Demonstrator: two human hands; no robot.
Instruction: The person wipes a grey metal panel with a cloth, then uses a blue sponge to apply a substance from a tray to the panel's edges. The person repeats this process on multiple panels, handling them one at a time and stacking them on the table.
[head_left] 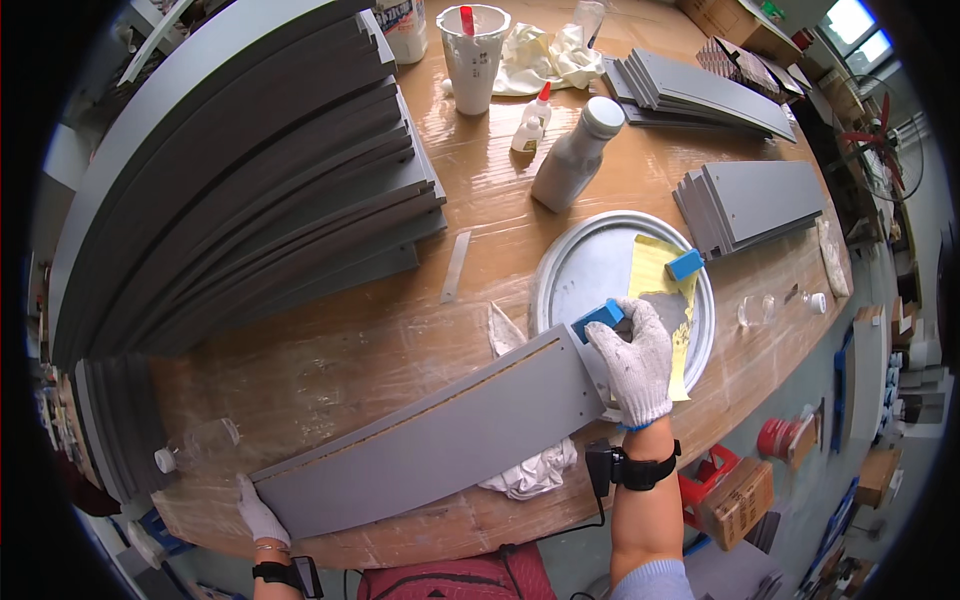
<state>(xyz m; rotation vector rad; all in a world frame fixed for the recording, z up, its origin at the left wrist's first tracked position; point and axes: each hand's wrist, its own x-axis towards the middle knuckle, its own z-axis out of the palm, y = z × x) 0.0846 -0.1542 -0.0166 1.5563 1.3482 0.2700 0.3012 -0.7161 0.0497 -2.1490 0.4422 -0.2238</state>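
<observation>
A long grey board (430, 440) lies aslant across the table before me, with a narrow brown groove along its far edge and small holes at its right end. My left hand (262, 515), in a white glove, grips the board's left end. Pinched in my gloved right hand (640, 365) is a blue block (598, 320), held just past the board's right end. Beneath that hand is a round grey lid (556, 262) with yellow paper (650, 262) on it. A second blue block (685, 265) rests on the paper's far side.
Large stacks of grey boards (250, 170) fill the left; shorter grey panels (760, 205) lie at right. Behind the lid stand a grey bottle (578, 160), a small glue bottle (535, 120) and a white cup (474, 70). White cloth (535, 475) lies under the board's near edge.
</observation>
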